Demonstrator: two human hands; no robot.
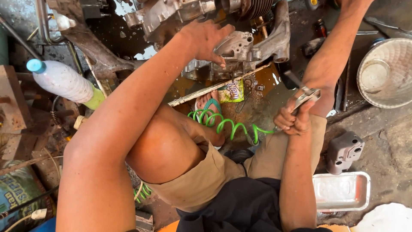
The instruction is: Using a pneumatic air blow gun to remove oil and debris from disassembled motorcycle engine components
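Grey cast-metal engine case [240, 47] is steadied by left hand [206, 38], fingers spread; right hand [292, 120], below it, clenches metal air blow gun [302, 96] with green coiled hose [223, 122]; nozzle best kept aimed caseward.

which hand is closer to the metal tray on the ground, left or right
Right. The right hand, gripping an air tool with a green coiled hose, is just above and left of the tray. The left hand rests far off on the engine casing.
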